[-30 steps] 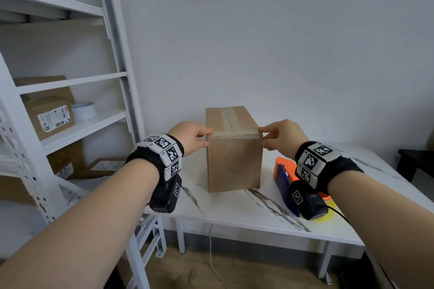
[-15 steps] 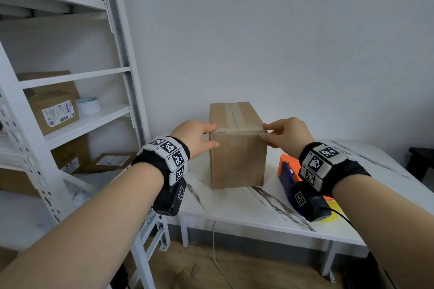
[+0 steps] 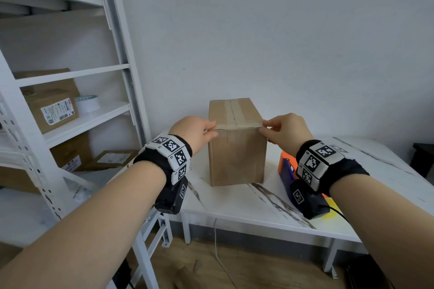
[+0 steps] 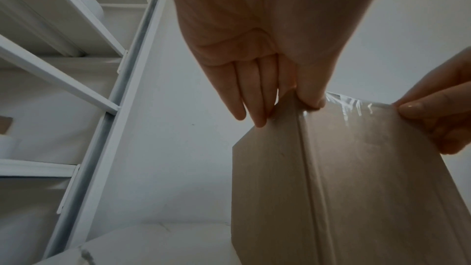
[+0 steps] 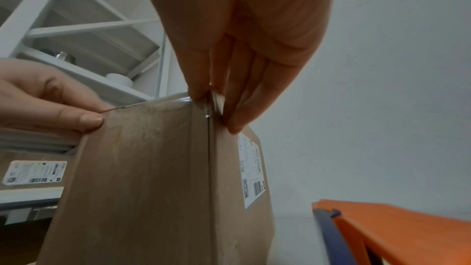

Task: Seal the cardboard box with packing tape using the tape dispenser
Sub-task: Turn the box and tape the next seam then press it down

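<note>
White wall and a white metal shelving unit (image 3: 70, 73) with labelled cartons frame a low white marble-patterned table (image 3: 246, 209), and on it stands the tall brown cardboard box (image 3: 237, 157), upright, near the table's left end. A strip of clear packing tape (image 3: 231, 110) already runs along the seam of its top flaps, and in the left wrist view more glossy tape catches the light along the near top edge.

The left hand (image 3: 195, 132) pinches the near left top corner, thumb on the front face and fingers (image 4: 251, 96) along the side; the right hand (image 3: 285, 130) pinches the near right top corner the same way, fingers (image 5: 244, 96) down the labelled side. Both seem to be pressing tape ends flat against the cardboard.

The orange and blue plastic tape dispenser (image 3: 285, 166) lies on the table just right of the box, partly hidden by the right wrist, with nobody holding it.

The box looks light and fairly stiff, though its walls would probably dent under a hard squeeze. Its taped edges are likely slick, so bare cardboard at the corners or side faces is the better place to hold it. For the dispenser, its handle is the likely grip; I cannot make the handle out.
</note>
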Demonstrator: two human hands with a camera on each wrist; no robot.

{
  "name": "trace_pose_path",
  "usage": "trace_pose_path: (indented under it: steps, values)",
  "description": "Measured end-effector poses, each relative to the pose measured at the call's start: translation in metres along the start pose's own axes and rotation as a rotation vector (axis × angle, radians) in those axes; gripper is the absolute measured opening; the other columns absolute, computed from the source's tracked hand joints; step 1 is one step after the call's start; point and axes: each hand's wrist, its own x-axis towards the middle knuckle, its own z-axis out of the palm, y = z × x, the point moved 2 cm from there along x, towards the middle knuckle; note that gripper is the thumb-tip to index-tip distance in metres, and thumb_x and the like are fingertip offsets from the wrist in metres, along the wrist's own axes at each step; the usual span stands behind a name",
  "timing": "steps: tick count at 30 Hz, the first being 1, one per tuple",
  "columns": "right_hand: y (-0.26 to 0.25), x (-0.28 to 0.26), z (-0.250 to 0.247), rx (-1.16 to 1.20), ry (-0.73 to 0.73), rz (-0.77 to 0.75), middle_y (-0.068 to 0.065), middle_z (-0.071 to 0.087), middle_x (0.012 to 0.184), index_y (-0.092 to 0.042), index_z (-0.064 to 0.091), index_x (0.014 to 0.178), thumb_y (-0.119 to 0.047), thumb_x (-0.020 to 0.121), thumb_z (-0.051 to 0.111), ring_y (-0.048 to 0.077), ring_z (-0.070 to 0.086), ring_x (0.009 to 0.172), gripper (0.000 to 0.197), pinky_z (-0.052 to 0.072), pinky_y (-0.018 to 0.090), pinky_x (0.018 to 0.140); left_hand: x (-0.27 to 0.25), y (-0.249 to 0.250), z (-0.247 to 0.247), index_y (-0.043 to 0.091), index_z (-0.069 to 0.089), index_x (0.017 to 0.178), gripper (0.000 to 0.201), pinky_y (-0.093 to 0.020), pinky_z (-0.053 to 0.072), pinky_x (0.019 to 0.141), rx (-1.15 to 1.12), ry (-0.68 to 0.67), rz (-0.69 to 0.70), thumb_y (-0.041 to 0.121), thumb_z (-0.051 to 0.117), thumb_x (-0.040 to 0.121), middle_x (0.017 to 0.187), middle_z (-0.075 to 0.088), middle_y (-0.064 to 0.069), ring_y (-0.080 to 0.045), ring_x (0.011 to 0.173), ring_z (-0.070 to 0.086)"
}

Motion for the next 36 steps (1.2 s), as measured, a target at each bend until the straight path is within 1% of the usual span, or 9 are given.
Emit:
trace_pose_path:
  steps: [6, 9, 11, 14, 17, 20, 28, 33, 36]
  values:
    - [-0.021, -0.004, 0.001, -0.361, 0.008, -0.049, 0.006, 0.067, 0.103, -0.01, 0.068, 0.097, -0.032, 0.083, 0.056, 0.027, 0.061, 0.101, 0.029, 0.052, 0.034, 0.08, -0.001, 0.003, -0.002, 0.024, 0.046, 0.14, 0.045, -0.03, 0.036, 0.108, 0.042, -0.011, -0.004, 0.036, 0.048, 0.096, 0.141, 0.053, -0.001, -0.019, 0.133, 0.045]
    - [-0.045, -0.004, 0.022, -0.497, -0.013, -0.249, 0.004, 0.06, 0.123, -0.012, 0.066, 0.107, -0.036, 0.088, 0.053, 0.027, 0.052, 0.118, 0.033, 0.047, 0.034, 0.09, -0.002, 0.005, -0.003, 0.022, 0.052, 0.136, 0.042, -0.031, 0.039, 0.105, 0.059, -0.016, -0.012, 0.035, 0.048, 0.096, 0.136, 0.057, -0.004, -0.022, 0.129, 0.049]
    - [-0.059, -0.004, 0.042, -0.492, -0.063, -0.322, 0.007, 0.063, 0.115, -0.013, 0.066, 0.104, -0.033, 0.092, 0.048, 0.029, 0.056, 0.112, 0.03, 0.046, 0.034, 0.086, -0.002, 0.006, -0.004, 0.016, 0.059, 0.127, 0.037, -0.036, 0.044, 0.1, 0.057, -0.015, -0.015, 0.033, 0.05, 0.095, 0.126, 0.063, -0.01, -0.027, 0.12, 0.055]
    - [-0.062, 0.002, 0.058, -0.414, -0.107, -0.269, 0.01, 0.067, 0.104, -0.014, 0.069, 0.098, -0.026, 0.094, 0.047, 0.031, 0.061, 0.101, 0.025, 0.045, 0.033, 0.076, -0.002, 0.006, -0.005, 0.011, 0.061, 0.122, 0.035, -0.039, 0.045, 0.097, 0.045, -0.028, -0.026, 0.031, 0.052, 0.094, 0.121, 0.064, -0.014, -0.029, 0.115, 0.057]
    - [-0.052, 0.007, 0.049, -0.294, -0.09, -0.239, 0.006, 0.071, 0.107, -0.019, 0.072, 0.104, -0.025, 0.09, 0.056, 0.027, 0.061, 0.104, 0.023, 0.049, 0.034, 0.087, 0.0, 0.005, -0.004, 0.019, 0.056, 0.132, 0.04, -0.032, 0.041, 0.102, 0.043, -0.026, -0.029, 0.033, 0.052, 0.094, 0.131, 0.06, -0.007, -0.025, 0.124, 0.052]
    - [-0.04, 0.01, 0.034, -0.198, -0.085, -0.193, 0.005, 0.069, 0.117, -0.015, 0.072, 0.109, -0.026, 0.085, 0.065, 0.022, 0.059, 0.113, 0.028, 0.045, 0.034, 0.1, 0.002, 0.0, -0.002, 0.022, 0.05, 0.137, 0.046, -0.028, 0.038, 0.106, -0.029, -0.013, -0.031, 0.035, 0.055, 0.093, 0.136, 0.058, -0.002, -0.019, 0.128, 0.051]
    - [-0.009, 0.01, 0.002, -0.066, -0.052, -0.135, 0.003, 0.068, 0.121, -0.01, 0.072, 0.108, -0.018, 0.083, 0.069, 0.016, 0.059, 0.116, 0.027, 0.036, 0.017, 0.097, 0.004, -0.001, 0.004, 0.024, 0.053, 0.135, 0.044, -0.028, 0.038, 0.107, -0.117, 0.022, -0.035, 0.034, 0.057, 0.091, 0.135, 0.059, -0.001, -0.016, 0.126, 0.053]
    - [-0.01, 0.009, 0.005, -0.055, -0.059, -0.113, 0.006, 0.066, 0.125, -0.006, 0.069, 0.113, -0.01, 0.086, 0.064, 0.016, 0.057, 0.12, 0.028, 0.031, 0.01, 0.096, 0.0, 0.009, 0.002, 0.025, 0.054, 0.133, 0.04, -0.036, 0.042, 0.104, 0.129, 0.011, -0.032, 0.038, 0.045, 0.096, 0.139, 0.053, 0.001, -0.021, 0.129, 0.048]
    - [-0.011, 0.007, 0.005, -0.097, -0.069, -0.111, 0.006, 0.064, 0.127, -0.006, 0.067, 0.117, -0.008, 0.088, 0.061, 0.016, 0.054, 0.124, 0.03, 0.028, 0.007, 0.096, -0.001, 0.021, 0.004, 0.014, 0.061, 0.113, 0.038, -0.042, 0.047, 0.095, 0.243, 0.055, 0.015, 0.04, 0.04, 0.096, 0.132, 0.056, -0.003, -0.028, 0.118, 0.055]
